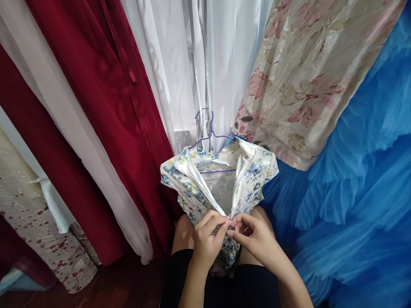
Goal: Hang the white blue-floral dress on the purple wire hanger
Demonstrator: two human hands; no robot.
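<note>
A sleeveless floral dress, white with blue and yellow flowers, hangs on a purple wire hanger and reaches down between my knees. Its opening is spread in a V, with pale edges that look like zip tape. At the bottom point of that V, my left hand pinches the edge of the cloth between thumb and fingers. Close against it, my right hand is closed on the same spot with bent fingers. Whatever small part lies between the fingertips is hidden.
Red fabric and white gowns hang on the left and behind. To the right are a pink-flowered garment and blue tulle skirts. A dark floor shows at lower left, where a pale blue basin stands.
</note>
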